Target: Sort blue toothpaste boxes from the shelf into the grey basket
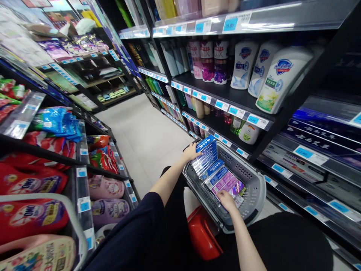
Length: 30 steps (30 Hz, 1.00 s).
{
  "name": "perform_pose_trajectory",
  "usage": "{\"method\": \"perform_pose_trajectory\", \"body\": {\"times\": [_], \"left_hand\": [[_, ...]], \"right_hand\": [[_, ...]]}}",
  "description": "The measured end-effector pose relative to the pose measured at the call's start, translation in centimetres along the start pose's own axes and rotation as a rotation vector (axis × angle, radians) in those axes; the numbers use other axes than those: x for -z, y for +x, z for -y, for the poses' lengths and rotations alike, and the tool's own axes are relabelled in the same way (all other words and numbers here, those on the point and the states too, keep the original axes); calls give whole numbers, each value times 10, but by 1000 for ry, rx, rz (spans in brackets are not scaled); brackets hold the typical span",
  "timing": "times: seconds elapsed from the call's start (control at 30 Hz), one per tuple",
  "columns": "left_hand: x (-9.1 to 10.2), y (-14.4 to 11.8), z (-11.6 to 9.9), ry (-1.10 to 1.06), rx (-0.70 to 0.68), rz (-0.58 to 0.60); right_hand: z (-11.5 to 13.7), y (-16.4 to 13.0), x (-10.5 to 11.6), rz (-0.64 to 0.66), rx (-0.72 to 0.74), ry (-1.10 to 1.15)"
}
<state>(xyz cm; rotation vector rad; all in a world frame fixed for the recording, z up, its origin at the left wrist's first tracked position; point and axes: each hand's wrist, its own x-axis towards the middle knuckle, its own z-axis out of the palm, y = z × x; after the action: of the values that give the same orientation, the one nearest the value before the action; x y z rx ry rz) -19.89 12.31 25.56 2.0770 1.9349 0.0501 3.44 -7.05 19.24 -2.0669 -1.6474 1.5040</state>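
Grey plastic is what I have before me: a shopping basket (254, 188) with slotted walls, sitting low in front of my knees in a shop aisle. Inside it stands a row of flat packets (210, 160), blue-topped and shiny, leaning one behind the other from the far end toward me. My left hand (191, 151) is at the far rim, fingers curled over the edge beside the rearmost packet; whether it grips the rim or the packet I cannot tell. My right hand (227, 199) lies on the nearest packet (227, 183), a purple and pink one lying almost flat, fingers spread and pressing on its lower edge rather than closed around it. A red stool (203, 235) shows under the basket, between my legs. To my right, dark shelves (225, 92) carry white bottles (279, 79) of body wash with blue price tags (256, 121) along the front. To my left, bags of detergent (31, 216) in red fill the lower racks, with blue bags (58, 120) above them.
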Motion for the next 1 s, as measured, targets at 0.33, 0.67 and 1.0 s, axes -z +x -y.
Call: {"method": "perform_pose_trajectory", "body": {"times": [0.33,0.67,1.0], "left_hand": [[4,2,1,13,3,29],[22,-24,-16,81,91,-9],[-7,-146,-30,-255,-243,111]], "right_hand": [[1,-1,-1,3,2,-11],[-1,1,-2,10,8,-8],[12,-10,-9,-67,-15,53]]}}
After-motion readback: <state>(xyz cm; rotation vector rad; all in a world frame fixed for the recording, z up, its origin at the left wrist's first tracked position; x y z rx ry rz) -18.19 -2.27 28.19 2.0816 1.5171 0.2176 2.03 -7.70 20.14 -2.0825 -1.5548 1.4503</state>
